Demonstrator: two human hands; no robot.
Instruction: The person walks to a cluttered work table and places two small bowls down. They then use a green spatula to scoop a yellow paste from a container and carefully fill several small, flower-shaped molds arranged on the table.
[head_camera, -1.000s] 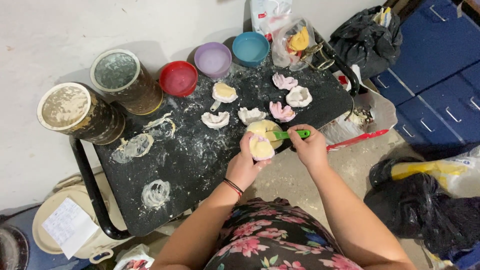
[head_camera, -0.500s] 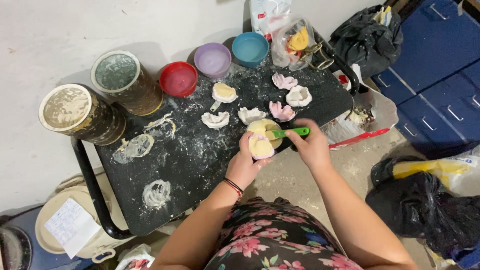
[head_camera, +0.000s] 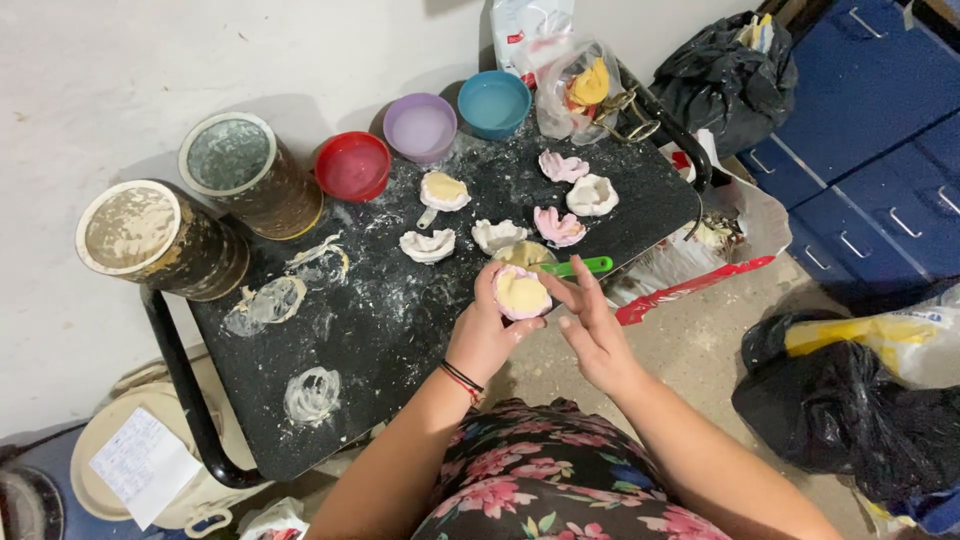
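Two large tins (head_camera: 165, 240) caked with dried plaster are standing at the far left of the black, powder-dusted counter (head_camera: 380, 330). Beside them, a red bowl (head_camera: 352, 166), a purple bowl (head_camera: 420, 127) and a blue bowl (head_camera: 494, 104) are sitting in a row along the back edge. Small white and pink shell-shaped moulds (head_camera: 560, 227) are lying near the middle. The left hand (head_camera: 490, 335) is gripping a pink mould filled with cream plaster (head_camera: 521, 292), holding it just above the counter's near edge. The right hand (head_camera: 592, 325) is hovering just beside it with fingers loosely spread, closed on nothing, while a green spatula (head_camera: 580, 266) is lying behind the fingertips.
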